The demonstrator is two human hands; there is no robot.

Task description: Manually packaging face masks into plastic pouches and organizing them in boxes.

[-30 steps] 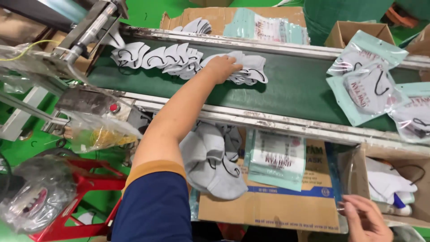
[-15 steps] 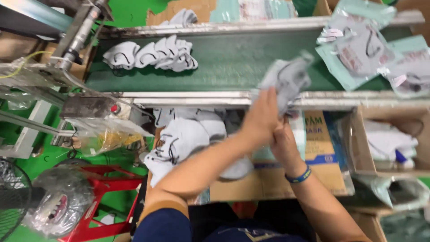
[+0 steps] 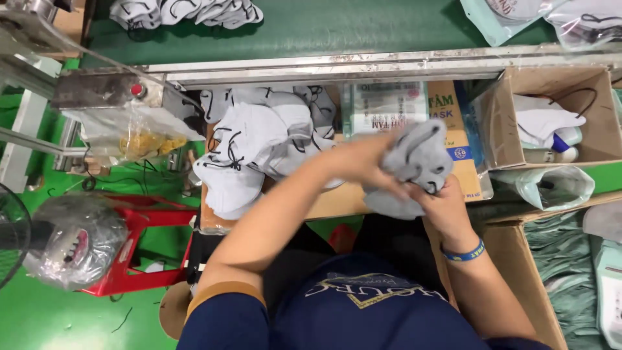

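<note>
Both my hands hold a small bundle of grey face masks (image 3: 420, 155) with black ear loops, in front of my chest. My left hand (image 3: 363, 159) grips the bundle from the left and top. My right hand (image 3: 440, 201), with a blue wristband, supports it from below. Under my hands lies a flat cardboard box (image 3: 337, 201). A loose pile of grey masks (image 3: 253, 142) rests on its left part. A stack of pale green mask packets (image 3: 382, 104) lies beyond the bundle.
A green conveyor belt (image 3: 363, 29) runs across the top with more masks (image 3: 188, 10) and packets (image 3: 512, 16). An open carton (image 3: 551, 123) with masks and a bottle sits at right. A red stool (image 3: 139, 246) and a fan (image 3: 13, 233) stand at left.
My left hand left the belt with masks and came down to my chest. My right hand rose to join it on the bundle. The view tilted down.
</note>
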